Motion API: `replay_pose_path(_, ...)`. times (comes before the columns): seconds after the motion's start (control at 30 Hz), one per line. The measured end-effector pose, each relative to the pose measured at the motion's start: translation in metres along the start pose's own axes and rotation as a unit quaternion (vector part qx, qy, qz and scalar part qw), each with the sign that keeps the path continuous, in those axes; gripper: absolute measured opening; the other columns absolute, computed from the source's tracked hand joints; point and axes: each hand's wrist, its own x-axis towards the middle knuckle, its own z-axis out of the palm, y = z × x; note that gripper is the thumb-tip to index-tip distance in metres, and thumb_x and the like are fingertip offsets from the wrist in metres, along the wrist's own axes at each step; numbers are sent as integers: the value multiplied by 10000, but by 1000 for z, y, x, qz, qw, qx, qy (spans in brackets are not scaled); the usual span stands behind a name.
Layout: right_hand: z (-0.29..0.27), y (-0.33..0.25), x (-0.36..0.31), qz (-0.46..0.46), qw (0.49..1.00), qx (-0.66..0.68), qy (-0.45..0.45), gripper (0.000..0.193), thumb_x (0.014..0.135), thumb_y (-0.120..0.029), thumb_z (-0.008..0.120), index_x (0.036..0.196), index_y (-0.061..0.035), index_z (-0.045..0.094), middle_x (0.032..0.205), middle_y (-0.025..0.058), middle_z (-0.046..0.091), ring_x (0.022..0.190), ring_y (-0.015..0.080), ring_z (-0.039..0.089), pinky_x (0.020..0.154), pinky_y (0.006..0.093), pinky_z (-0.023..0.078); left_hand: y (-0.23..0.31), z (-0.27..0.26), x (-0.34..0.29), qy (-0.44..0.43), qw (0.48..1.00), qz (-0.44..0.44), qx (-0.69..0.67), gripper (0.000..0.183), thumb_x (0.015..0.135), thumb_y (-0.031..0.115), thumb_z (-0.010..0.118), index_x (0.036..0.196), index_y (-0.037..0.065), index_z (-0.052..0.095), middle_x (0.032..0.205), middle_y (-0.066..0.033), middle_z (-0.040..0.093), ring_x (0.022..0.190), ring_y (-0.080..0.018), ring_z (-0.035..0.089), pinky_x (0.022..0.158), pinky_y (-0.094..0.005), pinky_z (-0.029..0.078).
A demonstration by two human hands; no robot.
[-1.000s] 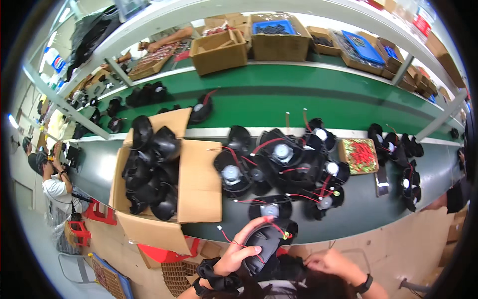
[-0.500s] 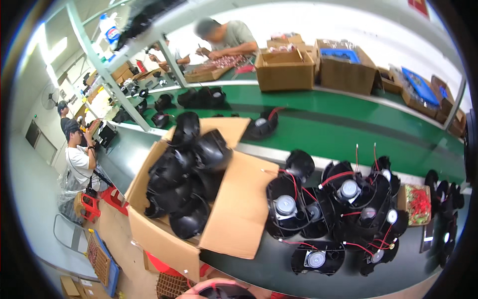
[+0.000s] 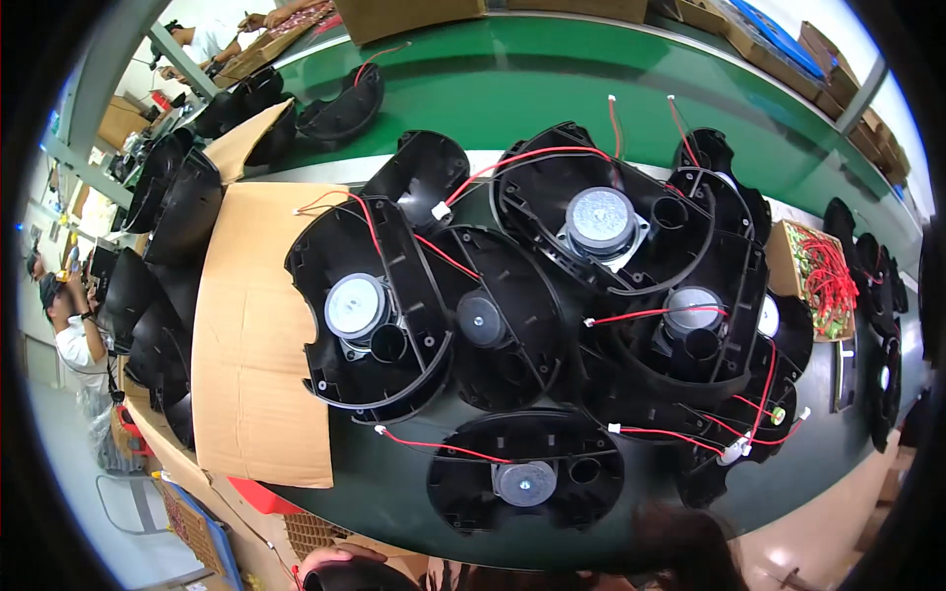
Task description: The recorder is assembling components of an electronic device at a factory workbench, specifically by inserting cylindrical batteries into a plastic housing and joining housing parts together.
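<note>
Shift of view: since the frame half a second ago, the view has swung down and closer over the bench [image 3: 370, 483], so the speaker shells loom larger and the cardboard box [image 3: 261, 345] sits nearer the left rim.
Left hand: at the lower edge, seemingly closed around a black shell [image 3: 357, 578], though most of its fingers are cut off.
Right hand: out of view, so I cannot tell its state (it showed at the lower right a second ago).
Held shell: only its rounded top shows, below the near edge of the bench; whether it carries a speaker cannot be told.
Bench shells: a cluster fills the middle, some overlapping; the front shell [image 3: 453, 483] lies apart from the box, its round grey speaker [image 3: 525, 484] facing up.
Red leads: several run from the speakers to loose white plugs [image 3: 440, 211].
Done so far: speakers look seated and wired in most of the bench shells, by my reading.
Left over: the plugs I can make out hang free, and the boxed shells [image 3: 182, 212] show no speakers from this side.
Small carton: at right, beside the cluster, the carton [image 3: 783, 264] holds red-wired parts [image 3: 828, 276].
</note>
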Motion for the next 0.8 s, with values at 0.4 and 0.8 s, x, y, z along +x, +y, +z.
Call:
replay_pose_path(0.4,-4,-55,65,-146,987,-65,11,245,922,-156,560,1093,17,595,985,119,677,919,201,644,788,334,517,7,23,30,-275,940,192,62,713,647,247,584,1297,-20,460,1298,-339,445,1241,-403,446,1083,-482,303)
replay_pose_path(0.8,-121,-46,-29,-266,867,-403,-125,215,910,-139,573,1056,17,601,971,127,676,920,200,643,787,330,511,-32,102,17,-339,889,231,201,699,707,120,587,1355,-66,401,1336,-154,470,1266,-232,445,1068,-313,302)
